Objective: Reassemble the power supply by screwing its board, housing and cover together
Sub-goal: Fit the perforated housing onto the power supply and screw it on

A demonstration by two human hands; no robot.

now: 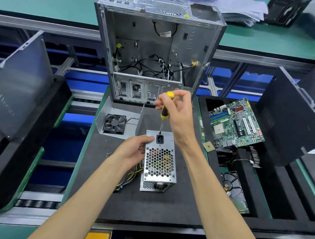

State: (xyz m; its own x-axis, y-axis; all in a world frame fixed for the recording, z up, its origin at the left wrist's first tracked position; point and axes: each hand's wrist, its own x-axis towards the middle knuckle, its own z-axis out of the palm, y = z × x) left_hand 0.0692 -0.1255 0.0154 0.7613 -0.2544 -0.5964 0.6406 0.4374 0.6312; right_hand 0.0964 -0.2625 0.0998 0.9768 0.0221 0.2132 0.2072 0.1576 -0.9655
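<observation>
Power supply [159,162]: metal box on the dark mat [147,207], long axis running away from the person; mesh face up, socket end at the far side.
Screwdriver [164,113]: yellow and dark handle, shaft tilted only slightly off upright, tip down on the box's far edge just above the socket [160,139].
Right hand [179,113]: above and beyond the box, fingertips pinching the handle near its top, thumb and forefinger curled round it.
Left hand [135,151]: against the box's left side near the far corner, fingers lightly curled round the edge, steadying it.
Key relation: tip lies straight below the right fingers, so the turning axis runs nearly vertical through the screw point; the screw head itself is too small to make out.
Judgement: a screw beside the socket is being driven; the left hand resists twist.
Risk: tip may slip toward the socket opening.
Nearby: fan [115,123] in a bent metal cover beyond the box; loose wires [129,176] trail from its left side.
</observation>
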